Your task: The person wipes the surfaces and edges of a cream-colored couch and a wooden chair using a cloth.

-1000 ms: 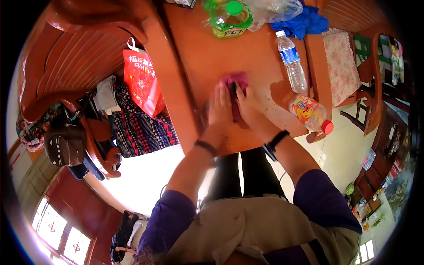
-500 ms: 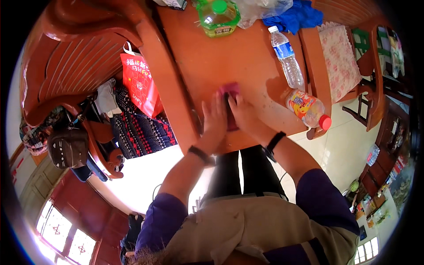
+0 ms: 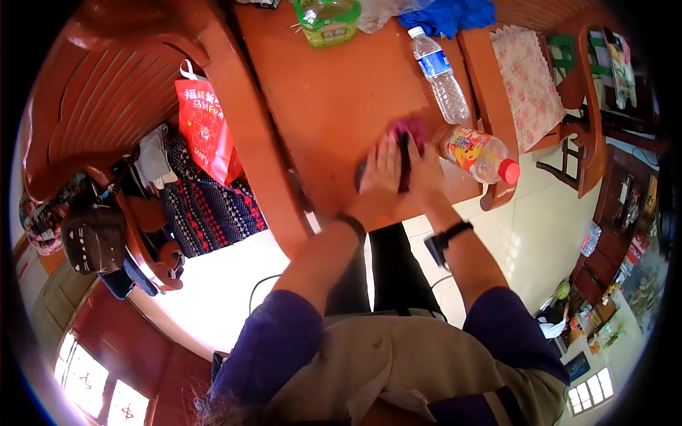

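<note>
A magenta and dark cloth (image 3: 410,128) lies bunched on the reddish-brown wooden table (image 3: 320,99), close to its near edge. My left hand (image 3: 380,172) rests on the cloth's left part, fingers stretched out and lying flat. Beside it, my right hand (image 3: 425,174) has its fingers closed over the cloth's right side, partly hiding it. Just right of that hand a clear bottle with a red cap and orange label (image 3: 477,153) lies on its side at the table's right edge. Behind it lies a clear water bottle with a blue label (image 3: 439,74).
At the far side are a green-labelled jug (image 3: 328,25), clear plastic (image 3: 387,14) and a blue cloth or bag (image 3: 455,15). A red paper bag (image 3: 206,131) stands on the wooden bench at left. A chair with a floral cushion (image 3: 524,85) is at right.
Both hands and the cloth have slid to the right along the table, and the cloth is now close to the red-capped bottle. The whole view has shifted slightly.
</note>
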